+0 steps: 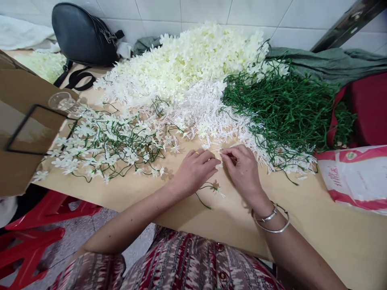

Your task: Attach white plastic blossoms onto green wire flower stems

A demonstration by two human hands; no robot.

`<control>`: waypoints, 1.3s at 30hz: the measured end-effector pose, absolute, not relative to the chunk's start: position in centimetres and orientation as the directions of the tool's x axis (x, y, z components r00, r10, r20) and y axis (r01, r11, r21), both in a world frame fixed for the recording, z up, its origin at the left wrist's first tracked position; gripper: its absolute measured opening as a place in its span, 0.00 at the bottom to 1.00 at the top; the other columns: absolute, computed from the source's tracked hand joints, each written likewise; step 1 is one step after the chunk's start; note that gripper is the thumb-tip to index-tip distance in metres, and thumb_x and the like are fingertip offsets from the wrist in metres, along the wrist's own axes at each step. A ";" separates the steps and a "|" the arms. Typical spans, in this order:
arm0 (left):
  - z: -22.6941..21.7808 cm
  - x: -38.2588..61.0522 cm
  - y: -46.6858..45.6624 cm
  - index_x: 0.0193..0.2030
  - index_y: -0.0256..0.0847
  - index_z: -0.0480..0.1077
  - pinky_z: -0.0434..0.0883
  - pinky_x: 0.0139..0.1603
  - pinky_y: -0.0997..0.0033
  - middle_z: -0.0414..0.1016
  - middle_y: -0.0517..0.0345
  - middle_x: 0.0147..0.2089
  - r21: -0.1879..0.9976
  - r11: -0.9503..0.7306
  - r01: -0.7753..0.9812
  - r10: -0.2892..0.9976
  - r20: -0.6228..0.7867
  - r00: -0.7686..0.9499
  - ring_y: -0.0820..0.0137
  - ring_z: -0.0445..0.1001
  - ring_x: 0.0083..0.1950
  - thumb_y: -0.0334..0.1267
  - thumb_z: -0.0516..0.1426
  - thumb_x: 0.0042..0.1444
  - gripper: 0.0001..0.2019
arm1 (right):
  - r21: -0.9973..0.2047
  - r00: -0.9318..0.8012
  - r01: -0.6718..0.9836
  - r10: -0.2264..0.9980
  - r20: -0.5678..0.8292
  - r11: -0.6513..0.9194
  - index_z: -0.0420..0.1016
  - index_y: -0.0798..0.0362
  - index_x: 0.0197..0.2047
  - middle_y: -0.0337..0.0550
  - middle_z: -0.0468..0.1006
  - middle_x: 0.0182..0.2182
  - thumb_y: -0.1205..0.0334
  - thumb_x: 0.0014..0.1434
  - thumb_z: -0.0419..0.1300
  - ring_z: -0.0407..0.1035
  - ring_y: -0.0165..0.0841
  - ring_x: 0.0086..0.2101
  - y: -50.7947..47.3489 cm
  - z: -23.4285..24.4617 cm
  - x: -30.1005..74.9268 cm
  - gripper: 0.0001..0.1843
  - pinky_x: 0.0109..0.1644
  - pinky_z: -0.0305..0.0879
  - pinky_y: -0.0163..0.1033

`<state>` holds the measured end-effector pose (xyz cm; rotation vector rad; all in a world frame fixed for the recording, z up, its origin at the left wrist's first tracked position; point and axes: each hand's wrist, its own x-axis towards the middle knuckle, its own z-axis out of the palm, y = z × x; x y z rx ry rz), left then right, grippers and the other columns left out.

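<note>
My left hand (195, 169) and my right hand (242, 169) meet fingertip to fingertip over the tan table (302, 209), both pinched on a small white artificial flower piece between them. A thin green stem (207, 192) with small blossoms trails from under my left hand. Just beyond my fingers lies a heap of white flower parts (208, 108). Behind it is a pile of cream petals (196, 56). A tangle of bare green stems (284, 108) lies to the right. Finished stems with white flowers (105, 145) lie to the left.
A black bag (81, 34) sits at the back left by the tiled wall. A brown cardboard box (24, 129) stands at the left edge, a clear cup (62, 101) beside it. A red-and-white plastic bag (353, 177) lies at right. Red stools (33, 233) stand below.
</note>
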<state>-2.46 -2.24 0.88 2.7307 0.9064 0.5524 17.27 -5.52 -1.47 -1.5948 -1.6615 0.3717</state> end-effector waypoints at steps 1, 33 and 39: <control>0.7 -2.0 -1.8 0.51 0.40 0.78 0.63 0.48 0.62 0.80 0.52 0.48 0.295 -0.800 0.522 0.593 0.261 0.762 0.62 0.74 0.48 0.37 0.60 0.70 0.07 | -0.711 0.114 0.685 0.940 0.321 0.160 0.79 0.48 0.37 0.43 0.77 0.35 0.60 0.68 0.62 0.71 0.40 0.37 -5.6 -1.4 17.4 0.07 0.44 0.67 0.47; 1.7 2.1 -2.5 0.42 0.43 0.83 0.77 0.53 0.68 0.84 0.59 0.39 0.756 0.487 -0.437 0.845 -0.281 0.455 0.74 0.80 0.39 0.50 0.75 0.49 0.18 | -0.929 0.354 0.295 0.878 0.321 0.221 0.80 0.46 0.40 0.45 0.79 0.44 0.60 0.64 0.68 0.75 0.41 0.50 -6.8 2.6 16.1 0.02 0.57 0.73 0.53; 1.8 1.9 -2.7 0.45 0.44 0.83 0.78 0.53 0.67 0.85 0.55 0.45 0.952 0.136 -0.275 0.951 -0.048 0.304 0.70 0.82 0.45 0.49 0.70 0.59 0.13 | -0.759 0.284 0.584 0.804 0.523 0.288 0.80 0.43 0.41 0.44 0.79 0.43 0.65 0.65 0.66 0.76 0.41 0.46 -7.0 2.7 15.7 0.05 0.55 0.75 0.55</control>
